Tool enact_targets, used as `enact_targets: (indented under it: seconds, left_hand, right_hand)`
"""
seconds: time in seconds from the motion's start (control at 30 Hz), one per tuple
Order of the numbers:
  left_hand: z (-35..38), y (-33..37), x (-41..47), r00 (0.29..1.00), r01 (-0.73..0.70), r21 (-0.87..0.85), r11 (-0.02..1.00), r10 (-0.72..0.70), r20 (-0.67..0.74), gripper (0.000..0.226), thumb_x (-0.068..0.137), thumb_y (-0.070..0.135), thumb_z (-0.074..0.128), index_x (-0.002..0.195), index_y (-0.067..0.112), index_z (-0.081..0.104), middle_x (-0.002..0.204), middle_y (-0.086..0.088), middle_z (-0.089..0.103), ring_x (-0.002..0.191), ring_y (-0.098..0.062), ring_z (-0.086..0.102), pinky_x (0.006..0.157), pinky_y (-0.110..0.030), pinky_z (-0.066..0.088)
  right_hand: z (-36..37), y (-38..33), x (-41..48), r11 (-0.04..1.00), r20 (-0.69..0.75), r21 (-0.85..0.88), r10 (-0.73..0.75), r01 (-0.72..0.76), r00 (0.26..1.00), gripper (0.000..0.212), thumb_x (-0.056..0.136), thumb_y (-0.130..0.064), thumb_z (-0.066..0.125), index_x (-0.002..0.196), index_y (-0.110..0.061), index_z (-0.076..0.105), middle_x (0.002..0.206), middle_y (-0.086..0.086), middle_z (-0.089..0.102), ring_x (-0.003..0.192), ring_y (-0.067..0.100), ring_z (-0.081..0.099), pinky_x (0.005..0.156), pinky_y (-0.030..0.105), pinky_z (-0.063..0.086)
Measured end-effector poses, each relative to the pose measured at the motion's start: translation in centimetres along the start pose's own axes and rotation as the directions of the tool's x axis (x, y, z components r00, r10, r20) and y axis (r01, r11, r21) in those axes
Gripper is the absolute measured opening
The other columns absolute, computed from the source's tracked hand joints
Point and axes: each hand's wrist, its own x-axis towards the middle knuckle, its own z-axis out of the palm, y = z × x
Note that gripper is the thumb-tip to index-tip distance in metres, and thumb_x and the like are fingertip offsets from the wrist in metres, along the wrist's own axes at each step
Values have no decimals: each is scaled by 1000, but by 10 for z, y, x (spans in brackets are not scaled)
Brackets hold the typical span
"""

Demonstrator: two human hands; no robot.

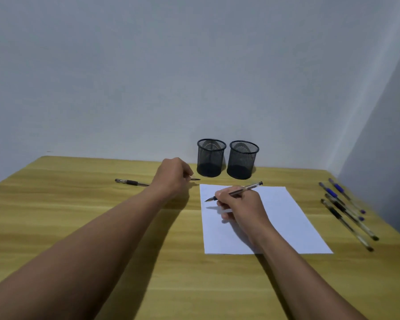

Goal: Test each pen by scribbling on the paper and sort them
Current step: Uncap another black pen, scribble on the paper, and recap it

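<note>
Head view, near to far: my right hand (239, 205) pinches an uncapped pen (234, 192), tip poised over blank paper (286, 218); my left hand (173, 177), at 11 o'clock, closes on something thin, maybe its cap. Untested pens (346, 213) at 3 o'clock, one pen (131, 182) at 10, two mesh cups (226, 159) at 12. Scribble test in hand; next calls for tip pressure.

Wooden table (102, 227) carrying paper (286, 222), two mesh cups (210, 158) far, pens (346, 213) lying right, one pen (131, 182) left.

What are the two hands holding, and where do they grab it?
The right hand holds a pen near its tip end, in a writing grip over the paper. The left hand pinches something small and dark, perhaps a pen cap.
</note>
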Motion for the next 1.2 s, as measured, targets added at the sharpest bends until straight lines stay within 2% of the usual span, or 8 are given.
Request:
enact_targets:
  seconds: [0.17,0.4,0.5,0.63,0.7,0.8,0.93,1.2]
  left_hand:
    - [22,-10,12,999,32,134,990,-33,11,16,86,18,71,97,25,78,102,1,75,97,-23,65,81,-36,55]
    - [4,-2,-13,1000,18,106,994,-15,-25,30,83,29,68,112,26,72,102,4,75,98,-22,67,84,-35,55]
    - [-12,3,-54,997,-75,123,990,72,28,32,87,36,63,116,25,71,111,3,73,102,-20,65,84,-34,53]
    - [-16,2,-100,972,-122,131,984,92,214,60,79,65,60,125,27,65,137,5,60,124,-16,56,99,-35,47]
    - [-11,3,-112,960,-114,140,984,73,270,67,75,75,57,119,27,68,135,2,60,124,-19,55,97,-36,48]
    - [-5,6,-119,964,-92,156,984,49,261,64,76,73,57,112,21,70,130,-5,60,118,-21,55,92,-36,48]
    - [-6,12,-116,955,-47,139,989,4,295,68,75,70,62,134,35,58,154,2,41,136,-18,43,103,-32,40]
    - [-9,19,-111,938,8,161,987,-63,340,68,75,68,65,134,36,58,151,2,45,133,-23,46,105,-37,41]
  right_hand:
    - [-2,10,4,1000,-11,-12,14,-14,1000,17,94,-13,70,96,4,70,69,11,63,56,15,55,49,29,48]
    - [-1,12,4,999,-15,-44,12,-13,1000,19,96,-14,68,96,4,71,70,9,66,59,14,57,51,31,48]
    - [-1,11,2,999,-10,-53,8,-8,1000,18,95,-14,69,95,3,72,72,11,66,61,15,57,51,30,48]
    - [2,15,-2,984,8,-173,-49,50,999,18,92,-19,72,87,-2,73,65,7,67,59,17,58,52,29,47]
    - [5,17,-5,961,-10,-264,-87,81,996,19,91,-25,73,83,-7,74,67,3,71,61,15,63,57,30,50]
    - [7,18,-5,922,-19,-370,-130,114,991,17,88,-26,73,79,-12,75,72,1,74,73,17,70,68,39,60]
    - [6,21,-6,915,5,-387,-119,112,993,15,81,-27,73,75,-14,74,73,1,74,81,24,73,78,56,61]
    - [5,21,-6,894,-18,-432,-142,120,990,13,84,-25,72,77,-13,74,74,0,73,80,21,72,75,55,62]
